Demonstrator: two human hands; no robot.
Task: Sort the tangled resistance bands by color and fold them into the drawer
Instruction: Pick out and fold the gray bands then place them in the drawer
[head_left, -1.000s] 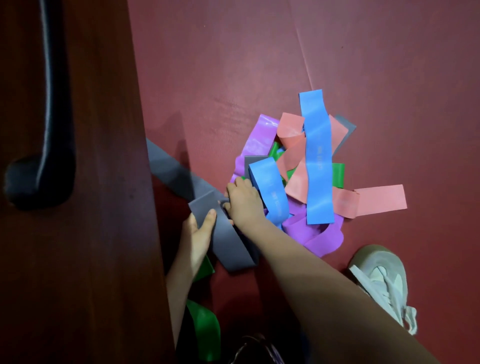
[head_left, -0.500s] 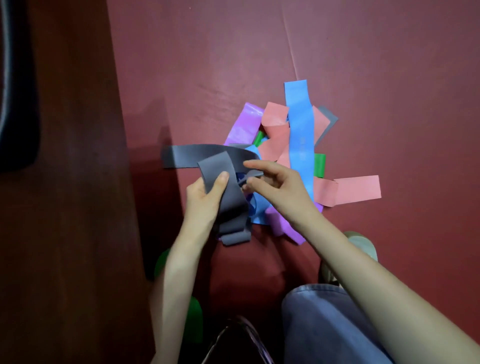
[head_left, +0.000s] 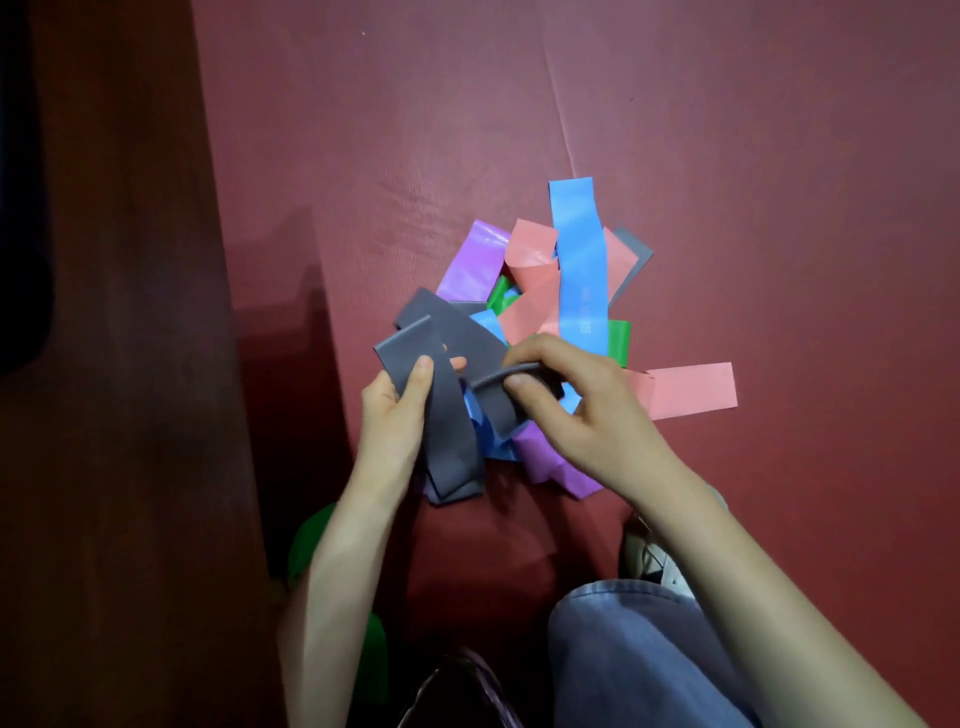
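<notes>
A grey resistance band (head_left: 451, 436) is lifted above the heap, folded over itself. My left hand (head_left: 396, 415) pinches its folded layers, thumb on top. My right hand (head_left: 576, 410) grips another stretch of the same grey band between thumb and curled fingers. Under them on the red mat lies a tangle of bands: a long blue band (head_left: 579, 260), pink bands (head_left: 691, 389), a purple band (head_left: 475, 260), a green band (head_left: 618, 338) and a second grey band (head_left: 636, 249) peeking out at the far right.
A dark wooden surface (head_left: 119, 415) fills the left side. The red floor mat (head_left: 467, 130) spreads beyond the pile. A green band (head_left: 306, 540) lies beside my left forearm. My jeans-clad knee (head_left: 639, 654) and a white shoe (head_left: 660, 566) sit at the bottom right.
The grey band came off the floor into both hands. Its long tail toward the left has been drawn in and folded over; my right hand now grips it.
</notes>
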